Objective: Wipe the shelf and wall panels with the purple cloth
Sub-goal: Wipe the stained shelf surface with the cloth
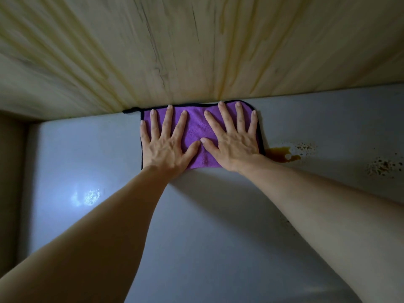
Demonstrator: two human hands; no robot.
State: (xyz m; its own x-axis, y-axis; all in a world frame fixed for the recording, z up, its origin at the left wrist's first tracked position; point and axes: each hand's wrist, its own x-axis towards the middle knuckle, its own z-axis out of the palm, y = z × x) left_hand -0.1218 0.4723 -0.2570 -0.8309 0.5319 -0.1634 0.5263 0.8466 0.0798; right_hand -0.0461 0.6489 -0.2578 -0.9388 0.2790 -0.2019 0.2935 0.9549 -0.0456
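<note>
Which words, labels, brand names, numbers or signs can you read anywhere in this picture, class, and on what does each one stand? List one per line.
None: no readable text shows anywhere.
The purple cloth under the left hand and right hand shows no printed label; its black loop at the corner is bare.
The grey shelf carries only a brown spill and dark specks.
The wood-grain panel shows only streaks.

cloth [196, 130]: purple, black trim | shelf [196, 215]: grey | wall panel [175, 51]: cream, streaked | spill [282, 154]: amber-brown
</note>
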